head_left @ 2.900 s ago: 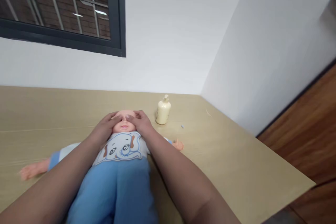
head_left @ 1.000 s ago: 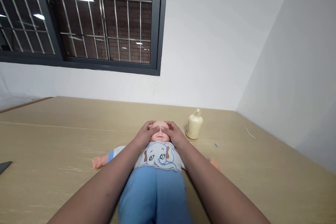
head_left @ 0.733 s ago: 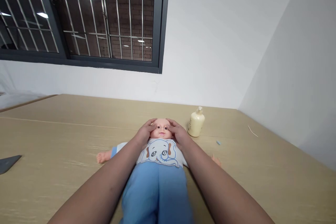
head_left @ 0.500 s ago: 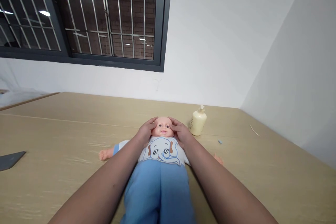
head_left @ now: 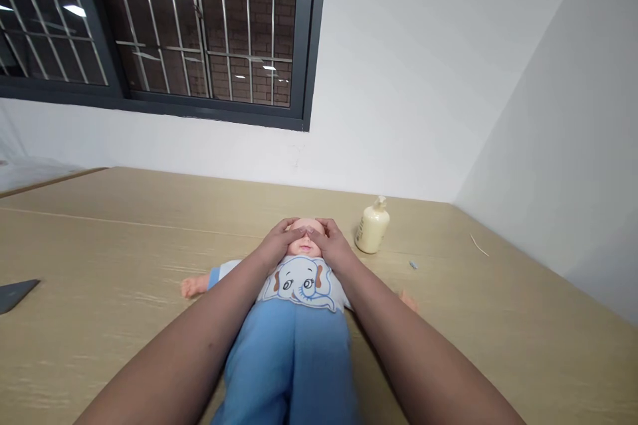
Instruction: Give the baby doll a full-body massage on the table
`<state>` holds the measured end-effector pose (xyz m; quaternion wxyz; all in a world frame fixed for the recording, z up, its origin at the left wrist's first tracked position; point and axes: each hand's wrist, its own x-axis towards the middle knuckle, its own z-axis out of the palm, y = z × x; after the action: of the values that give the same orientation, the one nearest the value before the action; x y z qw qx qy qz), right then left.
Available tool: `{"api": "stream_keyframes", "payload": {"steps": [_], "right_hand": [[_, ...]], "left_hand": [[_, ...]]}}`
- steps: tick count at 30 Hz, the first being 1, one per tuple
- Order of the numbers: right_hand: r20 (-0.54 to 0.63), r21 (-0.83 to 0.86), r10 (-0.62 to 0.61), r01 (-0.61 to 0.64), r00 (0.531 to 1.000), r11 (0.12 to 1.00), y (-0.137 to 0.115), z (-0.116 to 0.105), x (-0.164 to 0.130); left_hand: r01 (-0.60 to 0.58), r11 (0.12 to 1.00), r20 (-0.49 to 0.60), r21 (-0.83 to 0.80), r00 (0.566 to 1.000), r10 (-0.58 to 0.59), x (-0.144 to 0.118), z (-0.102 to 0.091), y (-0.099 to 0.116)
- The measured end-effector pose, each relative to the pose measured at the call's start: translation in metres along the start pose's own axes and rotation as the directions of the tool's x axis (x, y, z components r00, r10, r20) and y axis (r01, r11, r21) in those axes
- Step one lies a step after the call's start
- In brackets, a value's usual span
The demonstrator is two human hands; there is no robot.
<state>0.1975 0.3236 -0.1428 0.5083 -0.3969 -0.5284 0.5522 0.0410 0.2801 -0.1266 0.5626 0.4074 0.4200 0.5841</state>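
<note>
Both hands — left hand point(head_left: 278, 244), right hand point(head_left: 333, 245) — cover the face of a doll point(head_left: 298, 305) lying on the worktop point(head_left: 100, 265); a cream bottle point(head_left: 371, 230) stands near.

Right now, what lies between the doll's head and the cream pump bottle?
Only the right hand and bare wooden table, seen from the head view.

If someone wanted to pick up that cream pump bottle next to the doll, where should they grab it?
Probably round the wide body of the pump bottle, coming from the right or from above. It stands upright on the table, its narrow pump top offers little to hold, and its left side is crowded by the right hand on the doll. The left hand covers the doll's face too.
</note>
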Motion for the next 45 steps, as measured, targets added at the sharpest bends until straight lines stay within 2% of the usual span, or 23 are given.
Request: {"api": "stream_keyframes", "payload": {"steps": [8, 13, 19, 27, 32, 45], "right_hand": [[0.136, 0.204, 0.062, -0.089, 0.989, 0.975, -0.001, -0.002, -0.001], [0.189, 0.264, 0.09, -0.139, 0.978, 0.954, -0.005, -0.009, -0.003], [0.186, 0.225, 0.051, -0.093, 0.981, 0.97, -0.004, -0.007, -0.004], [0.106, 0.09, -0.036, 0.027, 0.994, 0.996, 0.001, -0.006, 0.005], [0.109, 0.115, -0.029, 0.017, 0.994, 0.993, 0.004, -0.005, 0.006], [0.173, 0.282, 0.085, -0.132, 0.981, 0.95, -0.002, -0.007, -0.001]], "left_hand": [[0.016, 0.995, 0.06, -0.096, 0.998, -0.011, 0.005, -0.006, -0.005], [0.027, 0.99, 0.092, -0.14, 0.996, -0.014, 0.005, -0.011, -0.004], [-0.028, 0.995, 0.04, -0.097, 0.999, 0.032, 0.002, -0.006, -0.004], [-0.109, 0.994, -0.064, 0.019, 0.992, 0.11, 0.001, -0.001, -0.003], [-0.096, 0.995, -0.045, 0.01, 0.994, 0.097, 0.004, -0.004, -0.006], [-0.015, 0.99, 0.067, -0.143, 0.997, 0.025, 0.011, -0.017, -0.015]]}}
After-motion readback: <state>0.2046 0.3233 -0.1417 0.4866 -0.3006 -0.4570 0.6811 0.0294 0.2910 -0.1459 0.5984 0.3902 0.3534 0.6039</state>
